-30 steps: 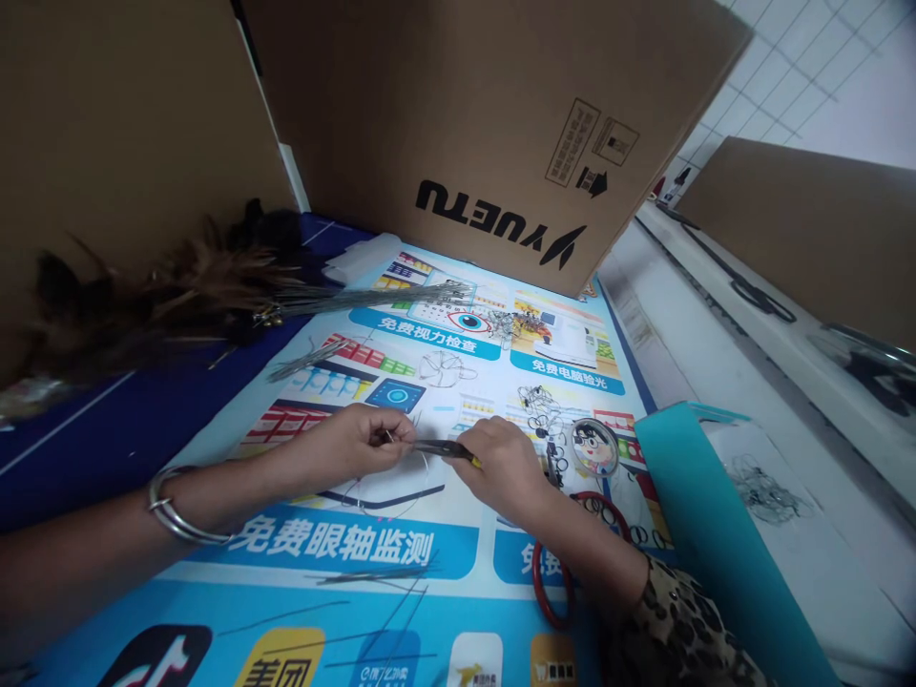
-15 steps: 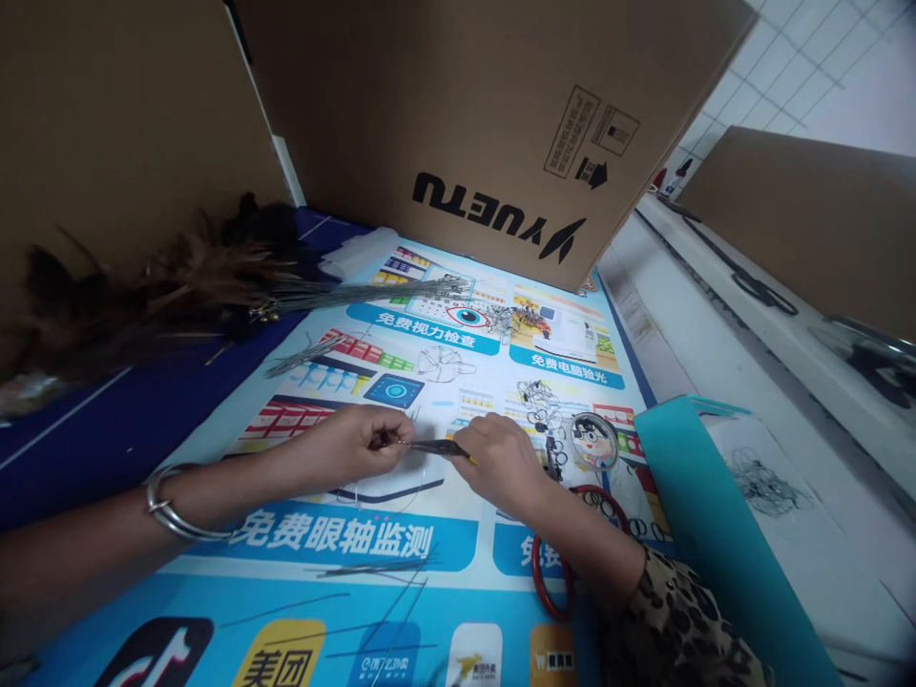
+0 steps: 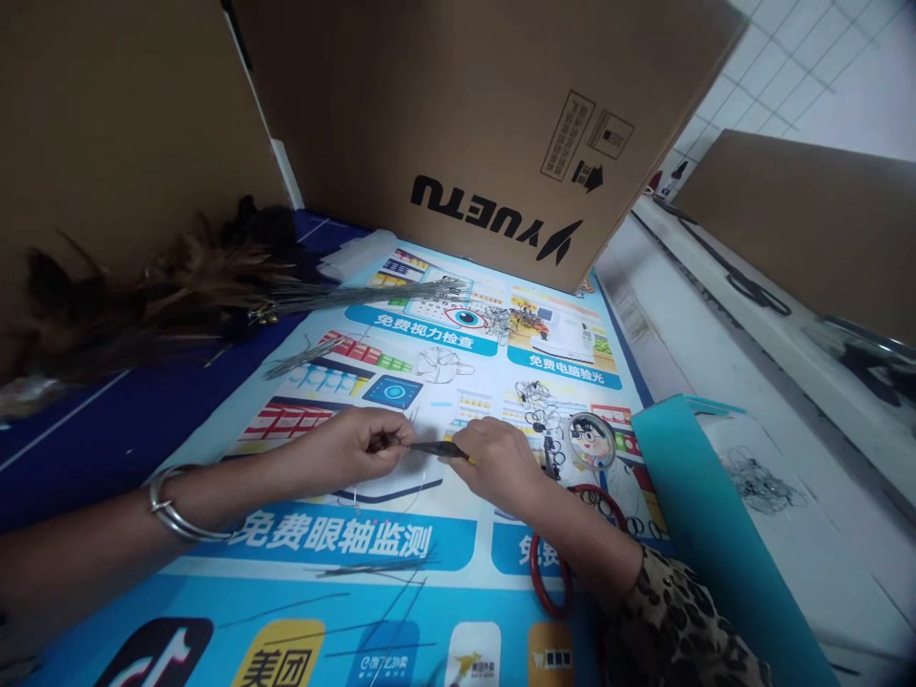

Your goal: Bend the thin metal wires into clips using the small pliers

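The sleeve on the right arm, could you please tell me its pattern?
The sleeve is leopard print, dark on tan; the head view shows it best.

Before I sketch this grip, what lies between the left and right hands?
In the head view, long-nosed pliers held in the right hand bridge the stretch to the left hand.

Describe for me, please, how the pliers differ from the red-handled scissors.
The pliers are held in the right grip, while the red-handled scissors lie on the printed sheet. The pliers show only a bit of yellow handle; the scissors show wide red loops. Both are partly hidden: the pliers by the right grip, the scissors by the right forearm.
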`<control>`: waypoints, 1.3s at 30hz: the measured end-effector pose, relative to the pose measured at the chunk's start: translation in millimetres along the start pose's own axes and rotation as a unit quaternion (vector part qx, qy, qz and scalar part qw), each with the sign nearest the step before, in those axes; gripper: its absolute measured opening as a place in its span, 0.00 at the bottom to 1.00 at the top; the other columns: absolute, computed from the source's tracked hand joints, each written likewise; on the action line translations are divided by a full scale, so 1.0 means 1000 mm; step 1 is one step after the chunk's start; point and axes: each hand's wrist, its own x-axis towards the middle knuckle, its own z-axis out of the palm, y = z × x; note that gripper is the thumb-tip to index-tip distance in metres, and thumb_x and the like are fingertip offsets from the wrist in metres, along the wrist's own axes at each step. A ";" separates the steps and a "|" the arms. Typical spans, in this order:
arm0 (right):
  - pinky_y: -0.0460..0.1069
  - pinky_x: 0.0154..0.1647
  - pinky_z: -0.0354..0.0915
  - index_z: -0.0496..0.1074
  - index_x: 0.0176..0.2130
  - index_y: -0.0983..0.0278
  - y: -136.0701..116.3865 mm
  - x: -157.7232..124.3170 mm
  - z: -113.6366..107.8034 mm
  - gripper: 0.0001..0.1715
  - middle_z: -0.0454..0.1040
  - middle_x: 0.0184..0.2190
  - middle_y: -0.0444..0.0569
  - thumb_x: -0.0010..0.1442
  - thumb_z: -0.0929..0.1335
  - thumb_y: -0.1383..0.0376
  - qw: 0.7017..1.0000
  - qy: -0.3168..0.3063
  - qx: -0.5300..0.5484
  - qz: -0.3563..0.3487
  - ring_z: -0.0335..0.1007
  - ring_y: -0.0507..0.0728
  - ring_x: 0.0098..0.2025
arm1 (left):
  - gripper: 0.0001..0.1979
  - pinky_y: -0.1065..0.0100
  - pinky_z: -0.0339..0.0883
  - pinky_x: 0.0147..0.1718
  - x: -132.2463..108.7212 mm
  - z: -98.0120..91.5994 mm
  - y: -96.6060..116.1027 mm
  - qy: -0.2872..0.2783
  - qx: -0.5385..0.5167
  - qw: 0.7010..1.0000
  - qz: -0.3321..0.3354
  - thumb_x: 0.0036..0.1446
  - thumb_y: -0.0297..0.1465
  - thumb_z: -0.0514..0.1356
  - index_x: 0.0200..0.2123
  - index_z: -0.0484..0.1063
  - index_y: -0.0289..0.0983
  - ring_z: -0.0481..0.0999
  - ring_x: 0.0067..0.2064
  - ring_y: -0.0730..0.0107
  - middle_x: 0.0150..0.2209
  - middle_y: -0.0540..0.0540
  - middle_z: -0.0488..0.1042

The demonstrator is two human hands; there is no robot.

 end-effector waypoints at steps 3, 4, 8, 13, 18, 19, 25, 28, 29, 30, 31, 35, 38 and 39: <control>0.48 0.36 0.56 0.75 0.37 0.61 0.001 0.000 0.001 0.15 0.77 0.35 0.48 0.66 0.66 0.54 1.000 0.004 0.010 0.000 0.69 0.55 0.38 | 0.07 0.74 0.54 0.24 0.000 -0.001 0.001 -0.006 -0.007 1.000 -0.001 0.49 0.33 0.56 0.27 0.71 0.36 0.60 0.24 0.75 0.22 0.53 0.63; 0.48 0.36 0.56 0.75 0.37 0.61 0.002 0.000 0.002 0.15 0.77 0.35 0.48 0.65 0.66 0.54 1.000 0.005 0.016 0.001 0.69 0.55 0.38 | 0.07 0.74 0.54 0.23 0.000 -0.001 0.002 -0.010 -0.013 1.000 -0.003 0.50 0.33 0.57 0.27 0.71 0.36 0.59 0.24 0.75 0.22 0.53 0.63; 0.48 0.36 0.57 0.75 0.37 0.61 0.004 0.000 0.005 0.15 0.77 0.35 0.48 0.64 0.67 0.53 0.999 0.015 0.031 0.014 0.69 0.55 0.39 | 0.06 0.75 0.51 0.22 0.000 -0.003 0.003 -0.009 -0.047 0.999 -0.017 0.52 0.34 0.58 0.29 0.70 0.37 0.58 0.24 0.76 0.23 0.54 0.62; 0.48 0.37 0.57 0.75 0.35 0.63 0.003 -0.001 0.009 0.15 0.75 0.33 0.49 0.65 0.66 0.55 0.998 0.054 0.023 0.010 0.67 0.55 0.38 | 0.08 0.74 0.50 0.22 0.000 -0.006 0.003 -0.021 -0.107 0.993 -0.054 0.53 0.35 0.59 0.30 0.71 0.37 0.56 0.23 0.76 0.22 0.55 0.60; 0.48 0.36 0.57 0.74 0.35 0.63 0.001 -0.002 0.012 0.14 0.75 0.32 0.48 0.65 0.66 0.56 0.997 0.074 0.034 0.011 0.67 0.55 0.37 | 0.12 0.73 0.47 0.21 0.000 -0.008 0.005 -0.034 -0.139 0.986 -0.082 0.53 0.39 0.61 0.34 0.74 0.36 0.54 0.22 0.76 0.22 0.55 0.61; 0.48 0.36 0.57 0.74 0.35 0.63 0.001 -0.002 0.012 0.14 0.75 0.32 0.48 0.65 0.67 0.56 0.996 0.078 0.038 0.012 0.67 0.55 0.37 | 0.13 0.72 0.46 0.21 0.000 -0.008 0.005 -0.036 -0.147 0.985 -0.085 0.53 0.41 0.61 0.34 0.74 0.36 0.54 0.23 0.76 0.23 0.55 0.61; 0.48 0.35 0.58 0.74 0.33 0.63 0.000 -0.003 0.016 0.12 0.75 0.31 0.47 0.64 0.68 0.57 0.994 0.096 0.052 0.021 0.68 0.55 0.36 | 0.15 0.73 0.50 0.25 0.000 -0.007 0.007 -0.028 -0.190 0.978 -0.077 0.52 0.44 0.64 0.32 0.75 0.36 0.58 0.26 0.75 0.24 0.53 0.64; 0.48 0.36 0.59 0.73 0.33 0.63 0.000 -0.003 0.017 0.12 0.75 0.31 0.47 0.64 0.68 0.57 0.993 0.103 0.057 0.020 0.68 0.55 0.37 | 0.15 0.73 0.50 0.25 0.000 -0.006 0.004 -0.011 -0.196 0.977 -0.086 0.52 0.43 0.65 0.32 0.76 0.36 0.58 0.26 0.75 0.25 0.53 0.65; 0.48 0.36 0.59 0.73 0.33 0.63 0.000 -0.003 0.017 0.12 0.75 0.31 0.47 0.64 0.68 0.57 0.993 0.105 0.058 0.020 0.68 0.55 0.37 | 0.15 0.73 0.50 0.25 0.000 -0.005 0.003 -0.007 -0.196 0.977 -0.089 0.52 0.43 0.66 0.32 0.76 0.36 0.58 0.26 0.75 0.25 0.53 0.65; 0.48 0.36 0.59 0.74 0.33 0.63 0.000 -0.003 0.017 0.13 0.75 0.31 0.47 0.64 0.68 0.57 0.992 0.106 0.058 0.020 0.68 0.55 0.37 | 0.15 0.73 0.50 0.25 0.000 -0.004 0.002 -0.003 -0.196 0.977 -0.090 0.52 0.43 0.66 0.32 0.76 0.36 0.58 0.26 0.76 0.25 0.53 0.65; 0.48 0.36 0.59 0.74 0.33 0.63 0.000 -0.003 0.017 0.13 0.75 0.31 0.48 0.64 0.68 0.57 0.992 0.106 0.059 0.020 0.68 0.55 0.37 | 0.15 0.73 0.50 0.24 0.000 -0.004 0.001 0.000 -0.195 0.977 -0.089 0.52 0.42 0.65 0.32 0.76 0.36 0.57 0.26 0.76 0.25 0.54 0.65; 0.48 0.35 0.58 0.74 0.34 0.63 -0.001 -0.002 0.016 0.13 0.75 0.31 0.48 0.64 0.67 0.57 0.992 0.105 0.063 0.018 0.68 0.55 0.37 | 0.13 0.74 0.50 0.23 0.001 -0.003 0.001 0.016 -0.184 0.980 -0.079 0.51 0.41 0.66 0.30 0.75 0.36 0.57 0.25 0.77 0.24 0.54 0.64; 0.48 0.36 0.59 0.74 0.34 0.63 -0.002 -0.002 0.015 0.12 0.75 0.31 0.48 0.64 0.68 0.58 0.992 0.105 0.070 0.017 0.68 0.55 0.37 | 0.12 0.74 0.50 0.23 0.000 -0.001 0.002 0.031 -0.183 0.980 -0.076 0.49 0.40 0.66 0.29 0.73 0.36 0.57 0.24 0.77 0.24 0.54 0.64; 0.47 0.36 0.59 0.74 0.34 0.63 -0.002 -0.002 0.015 0.12 0.75 0.32 0.48 0.64 0.68 0.58 0.992 0.106 0.073 0.018 0.68 0.55 0.37 | 0.13 0.74 0.50 0.22 0.000 0.000 0.002 0.034 -0.183 0.979 -0.077 0.49 0.40 0.66 0.29 0.73 0.36 0.57 0.24 0.77 0.23 0.54 0.64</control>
